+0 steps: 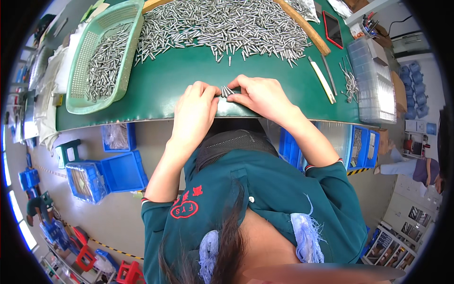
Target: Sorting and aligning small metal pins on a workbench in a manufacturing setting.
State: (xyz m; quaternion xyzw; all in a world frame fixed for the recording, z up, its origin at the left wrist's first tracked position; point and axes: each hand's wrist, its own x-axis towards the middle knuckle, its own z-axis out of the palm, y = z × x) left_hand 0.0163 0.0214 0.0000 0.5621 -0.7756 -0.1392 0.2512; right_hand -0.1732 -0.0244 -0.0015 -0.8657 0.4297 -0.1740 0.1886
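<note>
Just past the table's near edge, my two hands meet over a small fan of silvery metal pins. My right hand pinches the pins between thumb and fingers. From the other side my left hand is closed, its thumb and fingertips at the ends of the same pins. Beyond my hands a wide heap of similar metal pins covers the far part of the green table. A few loose ones lie along the heap's near fringe.
A light green basket of pins stands at left. Wooden strips border the heap. To the right are a white-handled cutter, thin metal rods, a red-edged phone and clear plastic boxes. Blue bins sit below.
</note>
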